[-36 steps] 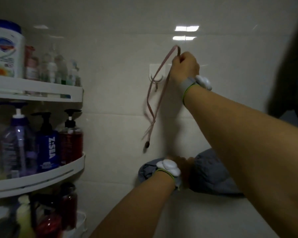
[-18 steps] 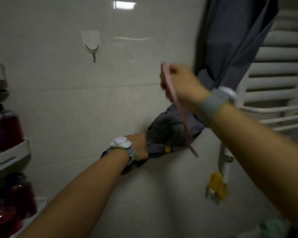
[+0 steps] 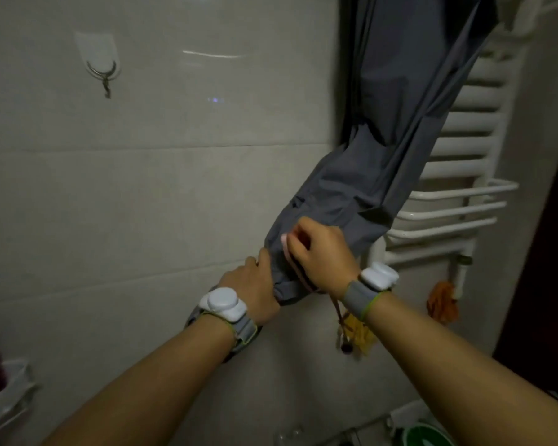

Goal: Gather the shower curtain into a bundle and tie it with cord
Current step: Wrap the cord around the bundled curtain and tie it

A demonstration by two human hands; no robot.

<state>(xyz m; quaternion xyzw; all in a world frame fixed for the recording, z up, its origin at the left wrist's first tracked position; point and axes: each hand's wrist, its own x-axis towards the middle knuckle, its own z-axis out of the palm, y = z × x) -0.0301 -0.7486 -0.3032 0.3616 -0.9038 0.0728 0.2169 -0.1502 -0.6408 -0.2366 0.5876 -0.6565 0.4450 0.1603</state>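
Gray shower curtain [image 3: 361, 188] hung bunched vs tiled wall [image 3: 142, 194], left hand [image 3: 255, 288] fisted round its lower end, right hand [image 3: 319, 255] pinching pink cord [image 3: 292, 262] across it, w/ white towel rail [image 3: 458, 175] behind & 1 wall hook [image 3: 102, 74] up left.

No text, label, brand, number or sign can be read anywhere in the frame; the white devices [image 3: 222, 302] strapped to both wrists at lower centre are plain, with no marking that shows. The adhesive wall hook [image 3: 102, 70] at upper left has a blank plate; the dim things at the lower left edge and lower right corner are too dark and blurred to show any lettering.
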